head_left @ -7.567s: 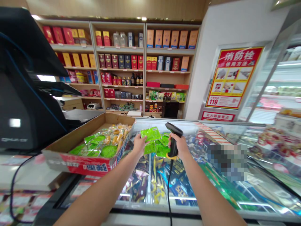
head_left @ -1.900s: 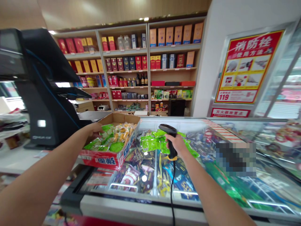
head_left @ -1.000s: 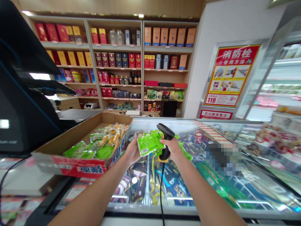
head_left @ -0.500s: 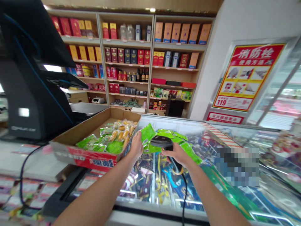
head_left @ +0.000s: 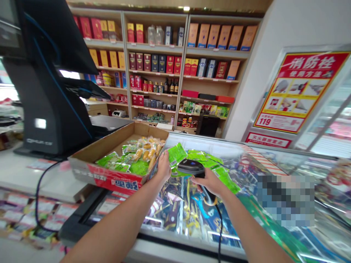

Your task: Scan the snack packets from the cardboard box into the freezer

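My left hand (head_left: 164,167) is closed on the edge of a green snack packet (head_left: 177,153), held up over the glass top of a display freezer. In my right hand (head_left: 207,180) is a black barcode scanner (head_left: 191,166), fingers wrapped round its handle, its cord hanging down in front. The scanner's head points left, just beside the packet. More green packets (head_left: 225,179) lie on the glass behind and right of the scanner. To the left of my left hand stands an open cardboard box (head_left: 82,176) with green packets and clear-wrapped yellowish snacks (head_left: 146,151).
A black checkout terminal (head_left: 55,109) stands on the white counter (head_left: 16,171) at left. Under the freezer's glass lid (head_left: 161,233) lie many colourful packages. Shelves of boxed bottles (head_left: 153,87) line the back wall; a red fire-hydrant sign (head_left: 301,91) hangs at right.
The whole view has shifted, so everything sits slightly farther right. Both hands keep their holds; the packet appears turned a little flatter beside the scanner's head.
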Available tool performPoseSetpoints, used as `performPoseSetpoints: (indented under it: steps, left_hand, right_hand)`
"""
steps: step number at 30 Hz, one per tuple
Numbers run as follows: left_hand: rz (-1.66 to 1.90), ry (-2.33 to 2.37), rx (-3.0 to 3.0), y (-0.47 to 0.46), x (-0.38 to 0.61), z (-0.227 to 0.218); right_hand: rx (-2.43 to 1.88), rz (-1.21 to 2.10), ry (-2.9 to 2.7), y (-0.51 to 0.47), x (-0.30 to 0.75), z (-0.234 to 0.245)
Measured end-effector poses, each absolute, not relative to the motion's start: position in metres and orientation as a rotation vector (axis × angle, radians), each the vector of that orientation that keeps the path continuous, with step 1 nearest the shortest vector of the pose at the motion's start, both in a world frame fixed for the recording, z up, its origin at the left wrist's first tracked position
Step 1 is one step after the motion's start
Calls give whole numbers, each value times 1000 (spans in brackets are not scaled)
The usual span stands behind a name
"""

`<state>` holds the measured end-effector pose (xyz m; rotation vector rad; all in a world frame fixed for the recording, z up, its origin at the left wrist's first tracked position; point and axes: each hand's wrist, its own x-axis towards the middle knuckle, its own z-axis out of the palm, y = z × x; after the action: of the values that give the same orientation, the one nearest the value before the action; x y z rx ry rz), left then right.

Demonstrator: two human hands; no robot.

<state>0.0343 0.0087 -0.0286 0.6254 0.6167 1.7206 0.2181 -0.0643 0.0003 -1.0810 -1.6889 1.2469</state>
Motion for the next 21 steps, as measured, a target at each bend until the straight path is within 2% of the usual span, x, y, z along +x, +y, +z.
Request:
performPoseSetpoints:
  steps: [10, 17, 21]
  left_hand:
    - [1729, 651, 510, 13, 35, -32]
    - [1683, 815, 423, 11, 49, -25]
    - [1641, 825, 472, 15, 82, -7]
  right_hand:
    - [-1000, 1269, -1435, -56, 222, 0]
    - [-904, 1053, -849, -43, 238, 15]
    - [-855, 962, -745, -37, 247, 18]
